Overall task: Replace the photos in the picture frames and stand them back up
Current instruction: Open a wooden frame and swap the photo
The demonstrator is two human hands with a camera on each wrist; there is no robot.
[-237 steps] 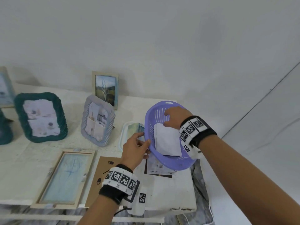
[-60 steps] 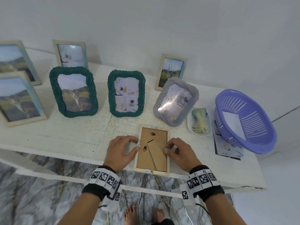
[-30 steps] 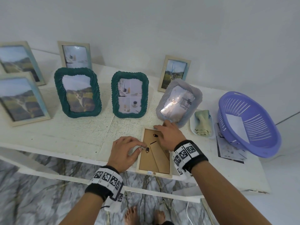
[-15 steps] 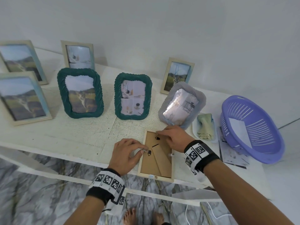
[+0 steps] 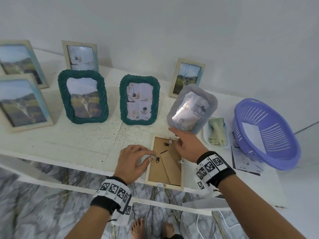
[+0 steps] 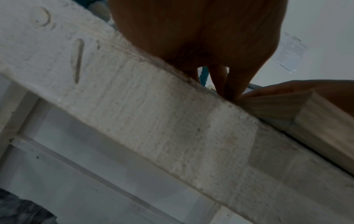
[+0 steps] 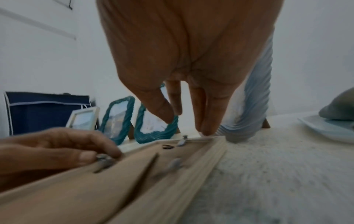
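A light wooden picture frame (image 5: 165,168) lies face down at the table's front edge, its brown backing and folded stand facing up. My left hand (image 5: 150,156) pinches a small metal clip (image 5: 152,157) on the frame's left side; the same clip (image 7: 104,158) shows in the right wrist view under the left thumb. My right hand (image 5: 174,137) hovers over the frame's top right corner, its fingers (image 7: 206,128) straight and touching the top edge next to another clip (image 5: 170,141). The frame's corner (image 6: 287,112) overhangs the table edge in the left wrist view. The photo side is hidden.
Right behind the flat frame stands a tilted grey frame (image 5: 191,107); two green frames (image 5: 139,100) and several wooden ones stand further left and back. On the right are a dish with a green cloth (image 5: 216,133), a purple basket (image 5: 265,135) and loose prints (image 5: 245,163).
My right hand has gone from the frame's right side up to its top edge and corner. My left hand has stayed at the left clip.
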